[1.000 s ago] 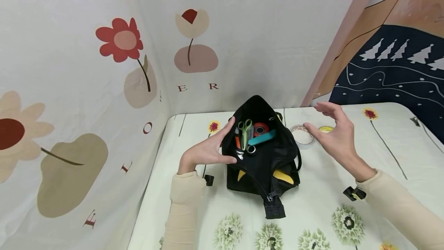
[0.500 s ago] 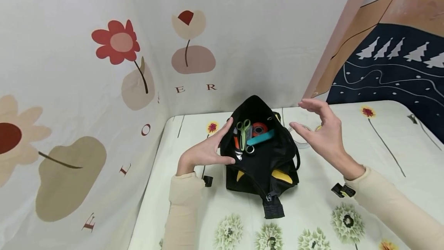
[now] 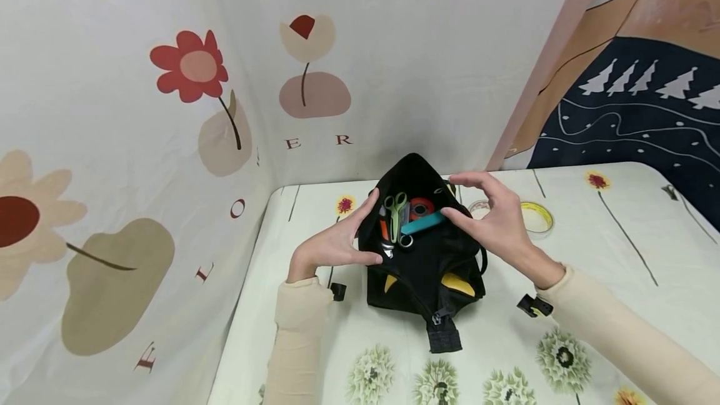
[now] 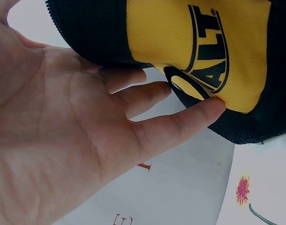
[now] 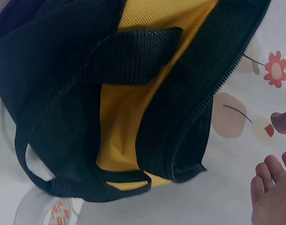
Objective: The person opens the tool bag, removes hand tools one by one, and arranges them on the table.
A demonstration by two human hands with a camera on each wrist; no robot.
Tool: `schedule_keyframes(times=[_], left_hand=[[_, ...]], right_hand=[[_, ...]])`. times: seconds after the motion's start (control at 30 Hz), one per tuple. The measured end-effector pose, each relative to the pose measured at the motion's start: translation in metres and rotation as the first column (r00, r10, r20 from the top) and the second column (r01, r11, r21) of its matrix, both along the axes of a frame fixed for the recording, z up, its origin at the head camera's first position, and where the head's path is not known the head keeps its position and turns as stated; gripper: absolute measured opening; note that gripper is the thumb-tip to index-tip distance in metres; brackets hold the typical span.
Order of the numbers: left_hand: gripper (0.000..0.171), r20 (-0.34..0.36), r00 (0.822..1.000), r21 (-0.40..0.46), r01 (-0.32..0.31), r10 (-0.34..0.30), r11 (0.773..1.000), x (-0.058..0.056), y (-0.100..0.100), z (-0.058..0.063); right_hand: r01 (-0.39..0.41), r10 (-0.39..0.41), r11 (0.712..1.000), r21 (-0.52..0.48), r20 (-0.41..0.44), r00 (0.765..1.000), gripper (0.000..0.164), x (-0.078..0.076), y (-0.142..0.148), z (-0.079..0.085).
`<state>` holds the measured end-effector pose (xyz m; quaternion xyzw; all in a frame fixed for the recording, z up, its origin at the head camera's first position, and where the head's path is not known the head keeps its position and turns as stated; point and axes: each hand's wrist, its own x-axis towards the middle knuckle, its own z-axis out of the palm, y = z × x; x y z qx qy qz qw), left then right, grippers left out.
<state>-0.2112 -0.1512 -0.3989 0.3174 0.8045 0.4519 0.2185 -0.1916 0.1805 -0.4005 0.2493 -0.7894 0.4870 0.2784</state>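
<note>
An unzipped black-and-yellow tool bag [image 3: 394,292] stands on the table in the head view. Inside lie green-handled scissors [image 3: 395,227], a teal bar-shaped item [image 3: 422,224], a red round item [image 3: 420,206] and an orange-and-black tool [image 3: 385,230]. My left hand [image 3: 336,249] rests against the bag's left side, fingers fairly straight and thumb spread. The left wrist view shows its fingertips touching the yellow side panel [image 4: 245,61]. My right hand [image 3: 497,220] hovers by the bag's right rim, thumb and fingers apart, holding nothing. A gap separates it from the bag in the right wrist view.
A yellow tape roll [image 3: 550,216] lies to the right behind my right hand. Beside it sits a clear tape roll [image 3: 475,206], partly covered by the hand. A strap handle [image 5: 23,159] loops off the bag's side. Printed cloth walls [image 3: 422,67] stand behind the table.
My right hand has moved left from above the tape rolls to the bag's right rim, uncovering the yellow roll. The left hand and the bag stay almost where they were.
</note>
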Motion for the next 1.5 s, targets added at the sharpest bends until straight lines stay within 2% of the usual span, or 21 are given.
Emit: schedule_keyframes(times=[0.33, 0.6, 0.9, 1.03, 1.07, 1.17, 1.27, 1.3, 1.5], left_hand=[[0.123, 0.007, 1.000, 0.005, -0.005, 0.005, 1.000, 0.001, 0.000, 0.001], [0.124, -0.004, 1.000, 0.005, -0.001, 0.001, 1.000, 0.000, 0.001, 0.001], [0.122, -0.007, 1.000, 0.012, -0.002, 0.002, 1.000, 0.000, 0.000, 0.001], [0.121, -0.005, 1.000, 0.053, 0.019, -0.019, 0.998, -0.003, -0.002, -0.005], [0.124, -0.024, 0.999, 0.072, 0.040, -0.039, 0.997, -0.012, -0.005, -0.018], [0.126, -0.029, 0.998, 0.078, 0.051, -0.049, 0.996, -0.014, -0.007, -0.021], [0.125, -0.022, 0.999, 0.057, 0.040, -0.039, 0.998, -0.012, -0.005, -0.018], [0.121, -0.004, 1.000, 0.036, 0.019, -0.019, 0.999, -0.003, -0.003, -0.004], [0.122, -0.003, 1.000, -0.006, -0.006, 0.006, 1.000, 0.002, 0.000, 0.003]], right_hand=[[-0.047, 0.048, 0.995, 0.091, -0.006, 0.999, 0.055, -0.004, -0.016, -0.007], [-0.106, 0.103, 0.990, 0.095, 0.032, 0.994, 0.054, -0.008, -0.022, -0.012], [-0.166, 0.156, 0.976, 0.145, 0.077, 0.985, 0.058, -0.016, -0.029, -0.013], [-0.190, 0.177, 0.967, 0.169, 0.087, 0.980, 0.060, -0.021, -0.033, -0.014], [-0.196, 0.183, 0.965, 0.176, 0.091, 0.979, 0.060, -0.022, -0.034, -0.016], [-0.210, 0.192, 0.954, 0.213, 0.103, 0.976, 0.061, -0.026, -0.036, -0.021], [-0.227, 0.202, 0.942, 0.247, 0.124, 0.972, 0.061, -0.030, -0.038, -0.026], [-0.231, 0.202, 0.938, 0.258, 0.134, 0.970, 0.061, -0.031, -0.039, -0.028], [-0.251, 0.198, 0.911, 0.326, 0.189, 0.962, 0.056, -0.037, -0.040, -0.038]])
